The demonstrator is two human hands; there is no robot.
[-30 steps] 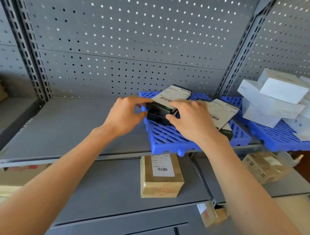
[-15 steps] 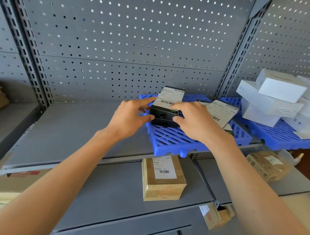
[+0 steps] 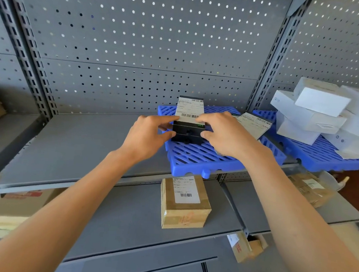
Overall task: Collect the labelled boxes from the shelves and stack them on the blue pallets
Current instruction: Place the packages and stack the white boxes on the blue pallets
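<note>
My two bare forearms reach up from the bottom corners of the frame toward the centre. Nearest me, low in the picture, grey metal shelves step upward. A small brown box point(image 3: 245, 245) with a white label pokes out at the lower right, under a shelf edge. Above it, just below centre, a brown cardboard box point(image 3: 185, 204) with a white barcode label on its top sits on a grey shelf point(image 3: 113, 216). At the far left edge, a larger tan carton point(image 3: 5, 206) shows beneath the shelf above.

At the centre of the frame, my left hand point(image 3: 147, 136) and right hand point(image 3: 227, 136) hold a black box point(image 3: 188, 132) from either side, thumbs and fingers curled round its ends. A white barcode label covers its top. The box rests on a blue slatted pallet point(image 3: 200, 158) that lies on the upper shelf and overhangs its front edge. Just right of my right hand, a second labelled box point(image 3: 253, 124) lies on the same pallet, partly hidden by my hand.

Further right, a second blue pallet point(image 3: 321, 158) carries a loose pile of white boxes point(image 3: 316, 111), stacked at skewed angles. Below it, on the right, a brown parcel point(image 3: 311, 188) wrapped in clear film lies on a lower shelf.

Behind everything, a grey pegboard wall point(image 3: 148, 48) fills the upper frame, divided by slotted uprights.
</note>
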